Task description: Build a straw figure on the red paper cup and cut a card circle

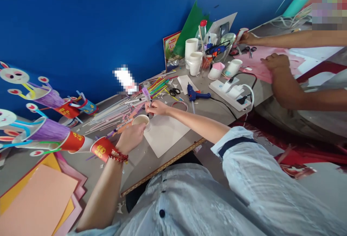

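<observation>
My left hand (132, 136) is wrapped round the side of a white paper cup (145, 118), whose open mouth faces up toward me. In my right hand (157, 108) is a marker (146, 94), pinched between the fingers. Its purple end points up, and its lower end is close to the cup's far rim; whether it touches cannot be made out. Under both hands lies a sheet of white paper (164, 140) on the grey table. Drinking straws (111, 113) and orange paper scraps are strewn just beyond the cup.
Paper-cup rabbit figures (46, 129) stand at left, above stacked coloured paper (40, 199). Black scissors (174, 91), a blue glue gun (197, 95) and a power strip (230, 94) with cables lie to the right. Stacked cups (195, 63) stand behind. A co-worker's hands (276, 64) work over pink paper.
</observation>
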The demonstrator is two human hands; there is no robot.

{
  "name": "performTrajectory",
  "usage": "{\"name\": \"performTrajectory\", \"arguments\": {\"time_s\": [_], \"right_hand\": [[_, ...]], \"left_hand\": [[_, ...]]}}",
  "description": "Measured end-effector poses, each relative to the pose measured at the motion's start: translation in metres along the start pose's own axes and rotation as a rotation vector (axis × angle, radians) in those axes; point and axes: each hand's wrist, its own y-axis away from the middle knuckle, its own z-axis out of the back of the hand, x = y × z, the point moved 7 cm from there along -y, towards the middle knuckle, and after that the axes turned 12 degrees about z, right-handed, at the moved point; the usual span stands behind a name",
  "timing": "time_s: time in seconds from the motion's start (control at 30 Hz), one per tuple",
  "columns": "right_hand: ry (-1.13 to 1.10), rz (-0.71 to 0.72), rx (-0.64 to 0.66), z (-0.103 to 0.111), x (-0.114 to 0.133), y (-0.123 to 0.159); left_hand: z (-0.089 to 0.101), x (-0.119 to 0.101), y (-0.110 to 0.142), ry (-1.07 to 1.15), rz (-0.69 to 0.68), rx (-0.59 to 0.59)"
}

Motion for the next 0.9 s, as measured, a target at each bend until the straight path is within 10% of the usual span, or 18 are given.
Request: {"name": "performTrajectory", "arguments": {"time_s": [0.9], "right_hand": [[0.091, -0.115, -0.388, 0.018, 0.033, 0.072]], "left_hand": [[-0.001, -0.001, 0.001, 0.036, 0.005, -0.017]]}}
